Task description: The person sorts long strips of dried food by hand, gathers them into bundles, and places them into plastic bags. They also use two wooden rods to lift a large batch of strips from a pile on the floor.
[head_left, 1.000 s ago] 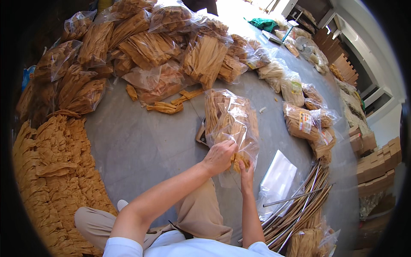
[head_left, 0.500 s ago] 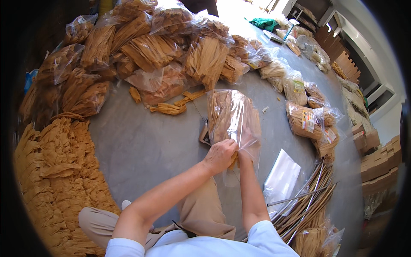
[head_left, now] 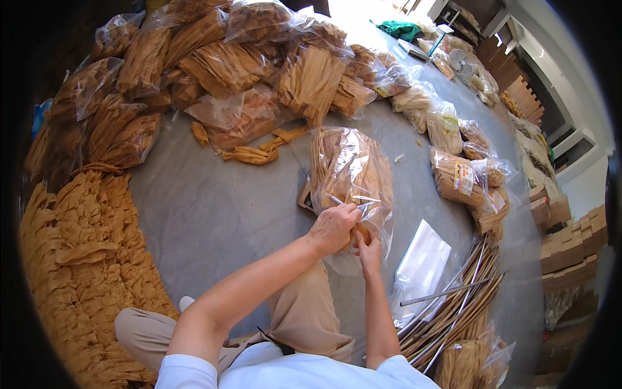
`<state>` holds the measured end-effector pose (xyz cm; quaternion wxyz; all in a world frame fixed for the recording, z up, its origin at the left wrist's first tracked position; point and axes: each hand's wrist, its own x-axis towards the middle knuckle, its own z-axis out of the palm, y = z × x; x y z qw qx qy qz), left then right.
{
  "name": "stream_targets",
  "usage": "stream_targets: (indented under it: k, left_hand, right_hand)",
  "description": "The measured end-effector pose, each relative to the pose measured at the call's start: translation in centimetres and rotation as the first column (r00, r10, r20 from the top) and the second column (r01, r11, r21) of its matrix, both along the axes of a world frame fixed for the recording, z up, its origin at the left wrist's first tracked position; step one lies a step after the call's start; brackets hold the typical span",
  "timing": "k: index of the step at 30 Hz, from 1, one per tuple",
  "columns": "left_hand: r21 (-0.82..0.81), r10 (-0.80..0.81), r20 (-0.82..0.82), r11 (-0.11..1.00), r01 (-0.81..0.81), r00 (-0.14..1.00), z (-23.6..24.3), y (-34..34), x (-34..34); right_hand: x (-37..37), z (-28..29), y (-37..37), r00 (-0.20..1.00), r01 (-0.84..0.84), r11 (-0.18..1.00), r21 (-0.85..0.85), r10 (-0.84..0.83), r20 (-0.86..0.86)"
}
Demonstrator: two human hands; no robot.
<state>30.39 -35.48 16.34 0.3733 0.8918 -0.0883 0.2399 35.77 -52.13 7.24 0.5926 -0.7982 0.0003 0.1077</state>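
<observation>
a person in a white shirt works at a clear bag (head_left: 350, 162) of brown strips on a warehouse floor (head_left: 214, 223), the right grip (head_left: 368, 253) now back outside the film after lying behind it half a second ago. the withdrawal brings both hands together at the near end of the bag, which suggests the reach inside has ended, for the moment at least, and the work has returned to the mouth. the left grip (head_left: 333, 229) has stayed put, its fingers curled and pressed together, pinching the film at that edge. the right one is only slightly spread, thumb and fingertips close to each other against a loose brown strip (head_left: 365, 231) at the mouth; whether they pinch the strip, the film or both cannot be told. the bag, full and bulging, is directly ahead of the person, its mouth turned toward the body and a small block (head_left: 305, 194) showing at its left side. a sheaf of clear film (head_left: 420, 262) is to the right, beside a bundle of sticks (head_left: 463, 301), while filled bags (head_left: 227, 71) are heaped beyond.
</observation>
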Motion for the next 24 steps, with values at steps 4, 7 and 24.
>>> stream_targets:
  k: [4,7,24]
  left_hand:
    - [0.023,-0.117,0.024,0.993,0.117,0.993,-0.3,-0.4,0.1]
    - [0.031,-0.13,0.002,0.991,0.13,0.992,-0.4,-0.4,0.0]
    - [0.004,0.022,-0.052,1.0,-0.022,0.998,-0.8,0.5,0.1]
  right_hand:
    - [2.0,-4.1,1.9,0.994,-0.002,0.992,0.126,-0.012,0.107]
    - [4.5,-4.2,4.3,0.985,0.088,0.982,0.17,-0.111,0.131]
    - [2.7,-6.9,7.8,0.997,0.071,0.956,0.286,-0.064,-0.035]
